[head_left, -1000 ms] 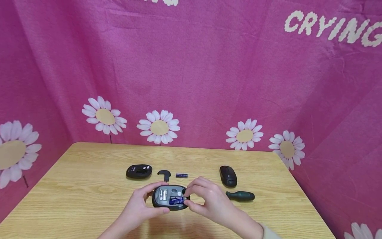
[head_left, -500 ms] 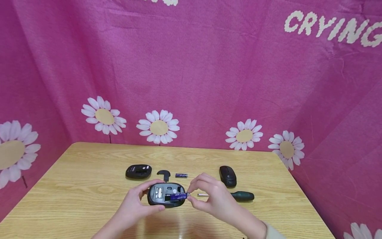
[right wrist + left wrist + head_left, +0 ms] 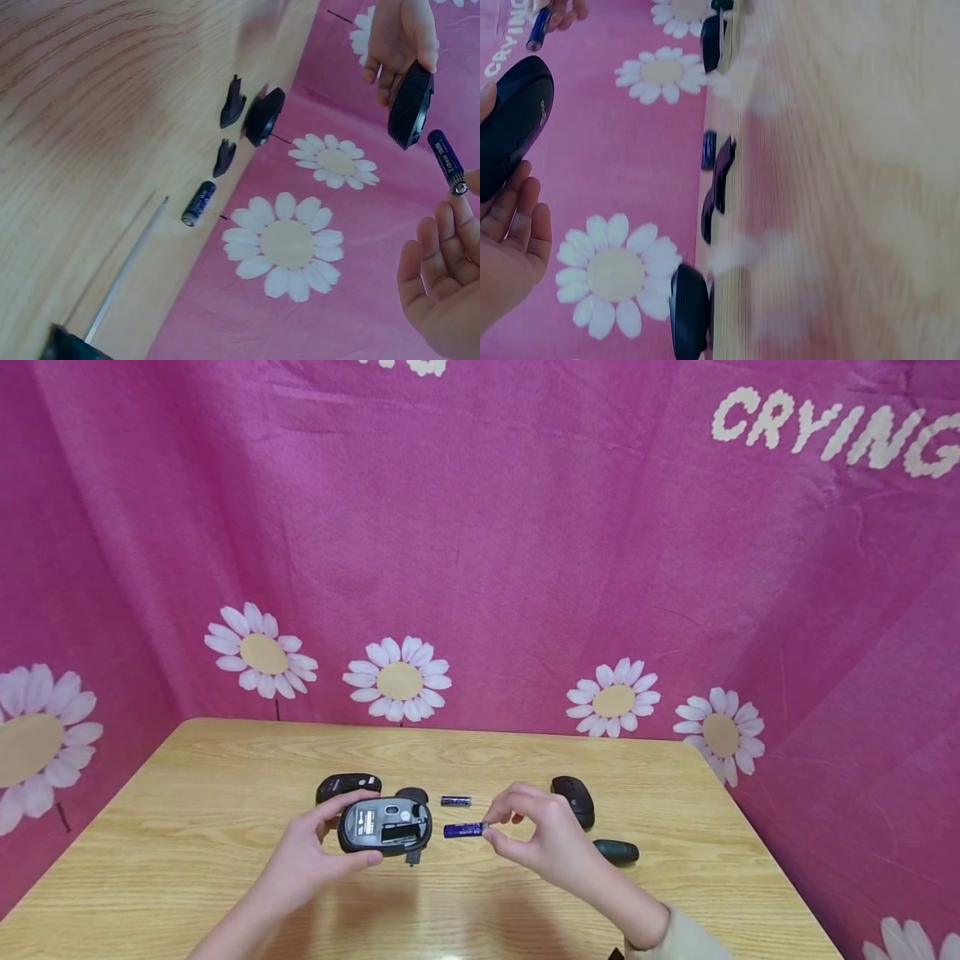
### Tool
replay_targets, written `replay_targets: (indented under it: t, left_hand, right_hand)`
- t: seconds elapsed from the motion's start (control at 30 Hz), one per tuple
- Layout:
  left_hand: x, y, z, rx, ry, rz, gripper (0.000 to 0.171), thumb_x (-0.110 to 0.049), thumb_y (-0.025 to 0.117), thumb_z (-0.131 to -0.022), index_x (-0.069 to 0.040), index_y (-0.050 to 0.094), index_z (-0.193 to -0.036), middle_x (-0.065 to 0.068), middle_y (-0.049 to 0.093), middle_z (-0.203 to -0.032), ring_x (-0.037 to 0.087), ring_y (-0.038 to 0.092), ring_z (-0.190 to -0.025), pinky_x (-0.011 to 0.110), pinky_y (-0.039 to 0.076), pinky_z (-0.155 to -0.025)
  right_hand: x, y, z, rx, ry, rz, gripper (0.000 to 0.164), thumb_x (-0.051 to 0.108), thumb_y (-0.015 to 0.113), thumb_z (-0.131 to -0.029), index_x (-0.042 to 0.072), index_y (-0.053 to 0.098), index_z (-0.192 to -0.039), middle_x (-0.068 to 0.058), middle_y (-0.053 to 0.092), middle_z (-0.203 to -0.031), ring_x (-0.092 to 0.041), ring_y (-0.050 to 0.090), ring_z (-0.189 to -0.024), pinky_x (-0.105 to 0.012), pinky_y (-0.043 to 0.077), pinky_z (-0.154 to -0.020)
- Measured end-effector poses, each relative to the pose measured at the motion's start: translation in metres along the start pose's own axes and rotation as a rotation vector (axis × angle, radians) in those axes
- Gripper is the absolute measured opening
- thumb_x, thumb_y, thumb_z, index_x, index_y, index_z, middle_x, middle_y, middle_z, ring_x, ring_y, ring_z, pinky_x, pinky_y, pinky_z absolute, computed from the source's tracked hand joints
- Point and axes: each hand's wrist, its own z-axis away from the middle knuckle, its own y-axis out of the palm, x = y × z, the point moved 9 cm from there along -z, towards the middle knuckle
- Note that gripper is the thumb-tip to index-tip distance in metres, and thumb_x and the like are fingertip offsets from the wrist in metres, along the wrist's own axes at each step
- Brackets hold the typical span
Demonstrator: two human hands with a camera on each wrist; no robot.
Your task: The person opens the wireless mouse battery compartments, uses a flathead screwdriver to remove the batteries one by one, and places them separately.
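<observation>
My left hand (image 3: pixel 305 857) grips a black computer mouse (image 3: pixel 365 824) by its edges, underside facing up, with its battery slot bare. Thumb and fingertips of my right hand (image 3: pixel 546 837) pinch a blue battery (image 3: pixel 463 831) by one end, apart from the mouse and to its right. In the right wrist view the battery (image 3: pixel 448 160) points toward the mouse (image 3: pixel 412 105) across a small gap. Both hands are raised above the table. A black battery cover (image 3: pixel 414 856) lies on the table, partly hidden behind the held mouse.
A second blue battery (image 3: pixel 456 801) lies behind the held one. Another mouse (image 3: pixel 348 786) lies underside up at the left, and a third mouse (image 3: pixel 573 802) stands at the right. A screwdriver (image 3: pixel 617 852) with a green handle lies by my right wrist, its shaft (image 3: pixel 126 270) bare metal.
The battery has come out of the mouse's slot in my right fingers. My left hand has carried the mouse left and slightly up, away from the battery.
</observation>
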Motion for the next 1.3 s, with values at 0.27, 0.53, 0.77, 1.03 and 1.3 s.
replay_targets:
  t: [0.27, 0.53, 0.77, 1.03, 1.3]
  left_hand:
    - [0.008, -0.015, -0.005, 0.013, 0.04, -0.039, 0.065, -0.025, 0.086, -0.065, -0.021, 0.059, -0.124, 0.006, 0.062, -0.117, 0.018, 0.057, -0.095, 0.028, 0.047, -0.081]
    - [0.025, -0.023, -0.012, 0.015, 0.02, -0.108, 0.067, -0.026, 0.087, -0.064, -0.018, 0.058, -0.125, 0.008, 0.062, -0.118, 0.021, 0.056, -0.096, 0.038, 0.044, -0.081]
    - [0.042, -0.027, -0.017, 0.024, -0.001, -0.146, 0.067, -0.026, 0.087, -0.063, -0.017, 0.059, -0.124, 0.013, 0.061, -0.121, 0.021, 0.055, -0.093, 0.036, 0.046, -0.077]
    - [0.059, -0.029, -0.022, 0.041, -0.024, -0.187, 0.068, -0.028, 0.088, -0.062, -0.014, 0.06, -0.123, 0.015, 0.062, -0.115, 0.02, 0.054, -0.081, 0.027, 0.043, -0.066]
    - [0.071, -0.026, -0.026, 0.091, -0.033, -0.199, 0.065, -0.023, 0.087, -0.062, -0.01, 0.061, -0.12, 0.014, 0.064, -0.1, 0.013, 0.052, -0.063, 0.024, 0.042, -0.056]
  right_hand:
    - [-0.03, 0.013, 0.004, 0.014, 0.115, -0.024, 0.009, 0.011, 0.073, -0.078, 0.017, 0.067, -0.081, 0.011, 0.062, -0.08, -0.012, 0.057, -0.071, -0.026, 0.051, -0.062]
    - [-0.051, 0.028, 0.007, 0.031, 0.194, -0.018, 0.007, 0.011, 0.074, -0.078, 0.015, 0.068, -0.08, 0.008, 0.062, -0.078, -0.013, 0.056, -0.071, -0.023, 0.05, -0.062]
    - [-0.068, 0.037, 0.01, 0.033, 0.236, 0.008, 0.006, 0.01, 0.074, -0.077, 0.013, 0.069, -0.079, 0.006, 0.063, -0.076, -0.016, 0.058, -0.07, -0.027, 0.051, -0.06]
    - [-0.088, 0.059, 0.016, 0.138, 0.326, 0.032, 0.005, 0.013, 0.075, -0.078, 0.014, 0.07, -0.079, 0.002, 0.065, -0.078, -0.016, 0.059, -0.071, -0.021, 0.048, -0.059]
    - [-0.091, 0.074, 0.016, 0.215, 0.334, 0.053, 0.005, 0.012, 0.074, -0.078, 0.013, 0.07, -0.078, 0.002, 0.066, -0.079, -0.015, 0.059, -0.071, -0.019, 0.047, -0.059]
